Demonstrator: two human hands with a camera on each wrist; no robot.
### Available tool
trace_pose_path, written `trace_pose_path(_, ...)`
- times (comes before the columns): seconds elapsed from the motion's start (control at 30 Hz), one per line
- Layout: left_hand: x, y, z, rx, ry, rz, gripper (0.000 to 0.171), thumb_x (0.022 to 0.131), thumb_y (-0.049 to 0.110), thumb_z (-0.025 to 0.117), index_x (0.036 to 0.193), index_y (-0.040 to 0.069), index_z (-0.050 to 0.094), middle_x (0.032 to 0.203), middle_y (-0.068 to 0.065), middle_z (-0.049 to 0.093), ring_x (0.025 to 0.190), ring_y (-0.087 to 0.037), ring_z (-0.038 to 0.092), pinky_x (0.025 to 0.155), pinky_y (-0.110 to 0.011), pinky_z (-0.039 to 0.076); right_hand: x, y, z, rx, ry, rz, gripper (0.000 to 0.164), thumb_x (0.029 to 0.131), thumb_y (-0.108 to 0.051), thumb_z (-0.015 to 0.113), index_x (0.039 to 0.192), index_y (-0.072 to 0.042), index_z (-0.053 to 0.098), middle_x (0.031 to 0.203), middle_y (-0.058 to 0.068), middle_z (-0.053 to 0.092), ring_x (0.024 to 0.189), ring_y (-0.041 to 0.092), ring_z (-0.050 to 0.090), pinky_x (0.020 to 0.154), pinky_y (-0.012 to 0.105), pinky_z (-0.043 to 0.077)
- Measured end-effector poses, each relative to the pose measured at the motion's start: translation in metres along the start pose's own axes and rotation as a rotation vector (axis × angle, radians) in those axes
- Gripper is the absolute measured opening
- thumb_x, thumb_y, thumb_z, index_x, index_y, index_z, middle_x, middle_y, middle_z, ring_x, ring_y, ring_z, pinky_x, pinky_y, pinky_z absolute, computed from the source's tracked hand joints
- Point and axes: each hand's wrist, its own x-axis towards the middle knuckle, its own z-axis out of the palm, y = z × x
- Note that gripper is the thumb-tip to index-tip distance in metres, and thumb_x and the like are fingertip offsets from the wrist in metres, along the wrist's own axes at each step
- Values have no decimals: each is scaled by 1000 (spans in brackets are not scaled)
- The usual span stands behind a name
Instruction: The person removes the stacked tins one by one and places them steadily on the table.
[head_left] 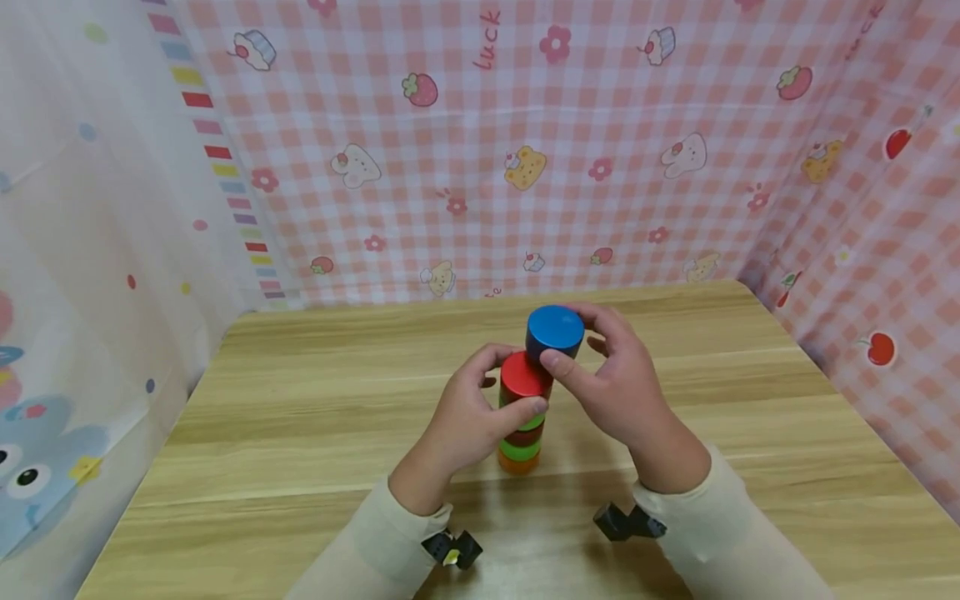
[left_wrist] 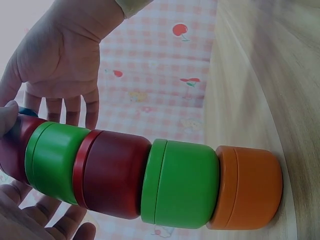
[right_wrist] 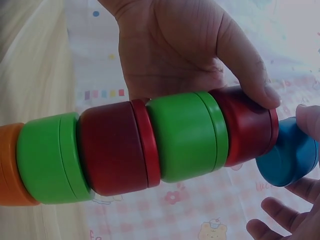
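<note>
A column of small round lidded tins stands on the wooden table. At its foot is an orange tin (left_wrist: 255, 187), then a green tin (left_wrist: 185, 185), a dark red tin (left_wrist: 117, 172), a second green tin (right_wrist: 182, 137) and a red tin (head_left: 524, 375) on top. My left hand (head_left: 467, 417) grips that top red tin between thumb and fingers. With my right hand (head_left: 626, 387) I hold a blue tin (head_left: 555, 328) by its sides, thumb in front. The blue tin is right at the red lid, offset to the right and slightly tilted in the right wrist view.
The table (head_left: 300, 433) has a light wood grain. A pink checked curtain (head_left: 480, 167) hangs behind its far edge and along the right. On the left hangs a white patterned cloth (head_left: 90, 233). Black wrist cameras sit at both cream sleeves (head_left: 375, 542).
</note>
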Motion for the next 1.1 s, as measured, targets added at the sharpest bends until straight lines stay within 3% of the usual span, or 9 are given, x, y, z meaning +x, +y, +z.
trace_pose_path(1.1, 2, -3, 0, 2, -6, 9, 48, 90, 30, 84, 132, 19, 63, 129, 5, 66, 128, -18, 56, 109, -51, 42, 19, 33, -3, -6, 48, 88, 54, 99, -29, 75, 146, -8, 56, 144, 15, 54, 134, 36, 50, 114, 64, 35)
